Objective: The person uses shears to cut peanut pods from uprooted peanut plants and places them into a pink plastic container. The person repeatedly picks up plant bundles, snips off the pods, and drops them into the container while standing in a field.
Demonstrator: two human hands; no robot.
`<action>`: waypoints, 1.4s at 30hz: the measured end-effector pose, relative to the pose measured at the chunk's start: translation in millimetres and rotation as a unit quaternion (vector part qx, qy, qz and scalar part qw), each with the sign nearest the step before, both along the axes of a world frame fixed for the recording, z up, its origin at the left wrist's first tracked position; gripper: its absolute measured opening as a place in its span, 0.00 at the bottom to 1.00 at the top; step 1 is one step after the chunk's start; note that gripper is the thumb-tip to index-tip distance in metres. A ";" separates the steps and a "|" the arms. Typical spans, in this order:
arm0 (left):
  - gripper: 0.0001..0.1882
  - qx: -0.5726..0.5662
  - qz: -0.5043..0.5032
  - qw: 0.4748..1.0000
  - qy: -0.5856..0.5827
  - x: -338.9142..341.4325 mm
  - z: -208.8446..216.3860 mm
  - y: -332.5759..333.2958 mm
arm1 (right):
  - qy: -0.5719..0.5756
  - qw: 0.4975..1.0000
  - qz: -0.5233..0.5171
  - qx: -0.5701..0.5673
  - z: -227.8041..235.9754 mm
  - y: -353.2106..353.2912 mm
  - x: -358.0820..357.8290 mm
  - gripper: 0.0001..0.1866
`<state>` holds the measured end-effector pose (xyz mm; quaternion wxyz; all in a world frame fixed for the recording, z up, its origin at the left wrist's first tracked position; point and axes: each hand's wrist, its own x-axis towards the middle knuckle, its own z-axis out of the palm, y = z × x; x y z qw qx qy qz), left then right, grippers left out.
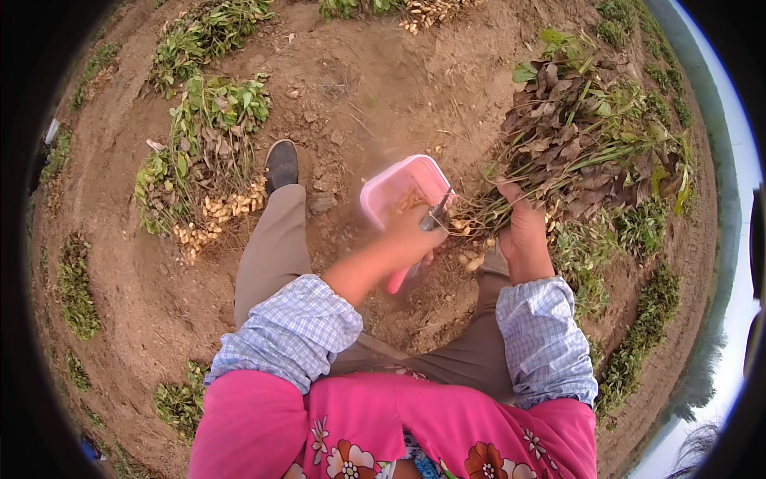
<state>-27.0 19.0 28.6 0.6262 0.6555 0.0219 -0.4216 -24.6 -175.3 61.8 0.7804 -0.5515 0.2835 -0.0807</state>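
My left hand point(411, 233), slightly blurred, is closed around red-handled shears point(436, 214). Their dark metal end points up toward the stems, and a red handle shows below the fist. My right hand point(524, 235) grips a bundle of peanut plants point(586, 144) near the root end. Its green and brown leaves spread away to the upper right. Peanut pods point(472, 259) hang from the roots between my two hands, close to the shears. Just beyond my left hand a pink plastic tub point(371, 194) sits on the soil, with some pods inside; my hand hides part of it.
Pulled peanut plants point(209, 120) with exposed pods point(223, 211) lie at the left, by my dark shoe point(282, 165). More plants point(215, 32) lie at the far side, and green rows point(638, 335) run along the right. My bent legs frame the brown soil point(319, 104).
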 end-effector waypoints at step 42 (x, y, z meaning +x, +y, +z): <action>0.14 0.075 -0.058 0.979 -0.182 -11.7 38.4 7.0 | -0.042 0.999 -0.005 0.029 28.0 5.9 4.7 0.15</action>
